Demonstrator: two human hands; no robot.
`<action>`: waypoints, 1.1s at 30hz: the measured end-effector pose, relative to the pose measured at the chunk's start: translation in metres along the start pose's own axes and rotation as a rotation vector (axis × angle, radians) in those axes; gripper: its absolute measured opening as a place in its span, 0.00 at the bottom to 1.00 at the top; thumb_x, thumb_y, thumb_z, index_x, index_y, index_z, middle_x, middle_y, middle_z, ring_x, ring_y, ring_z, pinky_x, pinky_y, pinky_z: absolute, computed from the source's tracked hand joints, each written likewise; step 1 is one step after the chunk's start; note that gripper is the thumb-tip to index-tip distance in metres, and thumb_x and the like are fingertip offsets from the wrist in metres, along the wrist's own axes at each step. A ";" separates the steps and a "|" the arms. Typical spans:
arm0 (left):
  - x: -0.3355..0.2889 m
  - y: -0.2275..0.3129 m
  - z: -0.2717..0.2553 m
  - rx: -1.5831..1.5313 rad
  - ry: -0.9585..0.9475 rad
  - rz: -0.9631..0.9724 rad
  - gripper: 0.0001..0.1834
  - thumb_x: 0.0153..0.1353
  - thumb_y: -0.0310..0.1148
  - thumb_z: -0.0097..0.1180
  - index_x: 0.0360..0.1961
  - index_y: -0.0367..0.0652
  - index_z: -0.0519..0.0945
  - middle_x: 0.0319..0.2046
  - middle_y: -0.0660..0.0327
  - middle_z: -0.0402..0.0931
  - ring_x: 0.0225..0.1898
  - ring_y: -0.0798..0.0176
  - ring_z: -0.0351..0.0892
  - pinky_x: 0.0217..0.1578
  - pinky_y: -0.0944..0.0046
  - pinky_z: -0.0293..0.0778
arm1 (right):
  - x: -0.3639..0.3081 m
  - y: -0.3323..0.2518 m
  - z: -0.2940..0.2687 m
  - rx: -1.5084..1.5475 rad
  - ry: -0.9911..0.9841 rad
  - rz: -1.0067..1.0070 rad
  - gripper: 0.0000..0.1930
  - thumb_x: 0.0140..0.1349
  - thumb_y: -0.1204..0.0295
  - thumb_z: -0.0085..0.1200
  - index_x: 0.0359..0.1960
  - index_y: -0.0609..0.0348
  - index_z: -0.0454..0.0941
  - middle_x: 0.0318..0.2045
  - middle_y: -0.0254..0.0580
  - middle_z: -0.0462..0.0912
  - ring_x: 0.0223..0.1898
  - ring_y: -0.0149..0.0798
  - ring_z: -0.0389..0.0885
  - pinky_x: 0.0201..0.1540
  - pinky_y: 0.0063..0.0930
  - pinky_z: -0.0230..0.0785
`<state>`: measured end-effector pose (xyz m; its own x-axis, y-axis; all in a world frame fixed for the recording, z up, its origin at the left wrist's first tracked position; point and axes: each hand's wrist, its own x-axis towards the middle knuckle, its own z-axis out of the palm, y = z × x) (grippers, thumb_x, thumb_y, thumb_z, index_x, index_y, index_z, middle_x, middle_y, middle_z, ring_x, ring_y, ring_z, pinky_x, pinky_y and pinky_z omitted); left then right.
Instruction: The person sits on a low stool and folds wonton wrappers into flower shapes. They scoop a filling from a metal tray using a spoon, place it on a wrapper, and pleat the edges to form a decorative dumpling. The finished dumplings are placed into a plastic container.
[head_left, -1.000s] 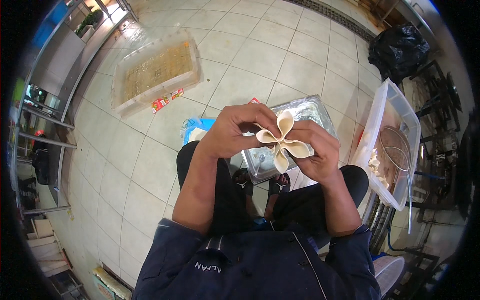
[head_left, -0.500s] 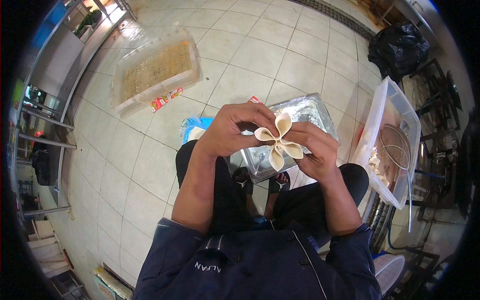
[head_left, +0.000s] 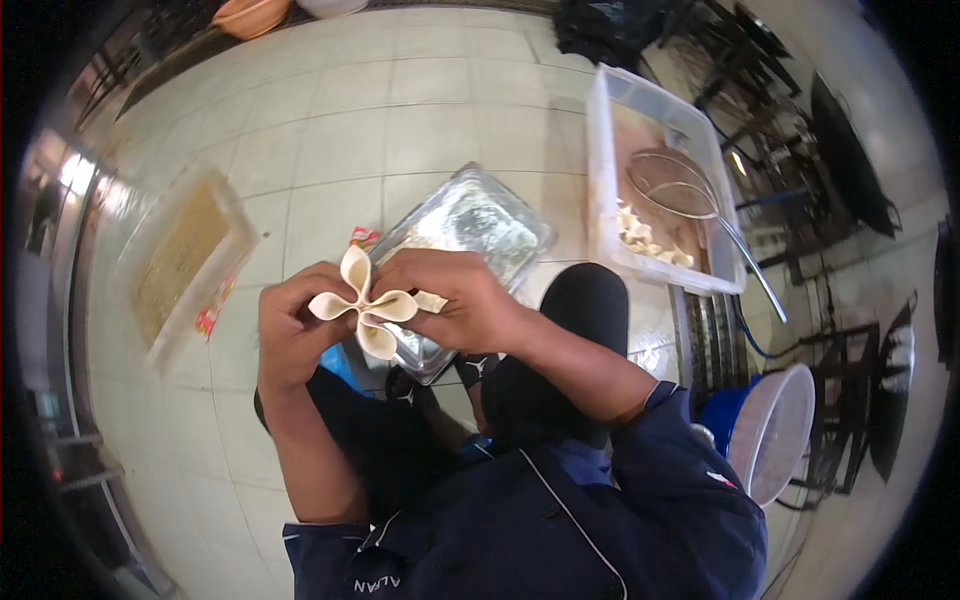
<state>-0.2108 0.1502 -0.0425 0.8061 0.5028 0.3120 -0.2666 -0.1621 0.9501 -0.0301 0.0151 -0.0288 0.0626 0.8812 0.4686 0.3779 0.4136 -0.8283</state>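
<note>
Between my two hands, above the metal tray, is a pale dough wrapper [head_left: 358, 258] folded into a flower with four open petals. My left hand [head_left: 295, 330] pinches it from the left side, fingers closed behind the petals. My right hand [head_left: 455, 295] is closed on its right side, and a small pale dough end pokes out between the fingers. The fingertips behind the flower are hidden. Below lies the rectangular metal tray [head_left: 480, 215], dusted with white powder, on the floor in front of my feet.
At the right a clear plastic bin [head_left: 605, 150] holds several folded dough pieces [head_left: 650, 240] and a wire strainer [head_left: 672, 185] whose handle juts over the rim. Another clear bin [head_left: 240, 240] stands left. A blue bucket with a white basket [head_left: 785, 435] and black metal stands are at right.
My view has swung to the right, so the floor items shift across it. Both hands still hold the dough flower; a small dough end now shows between the right fingers.
</note>
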 end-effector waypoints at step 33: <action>0.043 -0.017 0.176 -0.302 -0.103 -0.453 0.27 0.58 0.28 0.65 0.57 0.40 0.68 0.39 0.55 0.79 0.32 0.64 0.79 0.29 0.63 0.82 | -0.244 0.032 -0.199 0.482 0.856 0.434 0.16 0.59 0.87 0.48 0.49 0.64 0.70 0.35 0.51 0.82 0.28 0.42 0.85 0.32 0.35 0.79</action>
<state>-0.0782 0.0250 -0.0445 0.9188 0.3776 -0.1150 -0.0082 0.3097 0.9508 0.1507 -0.2326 -0.1085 0.8011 0.5984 0.0092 -0.2252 0.3156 -0.9218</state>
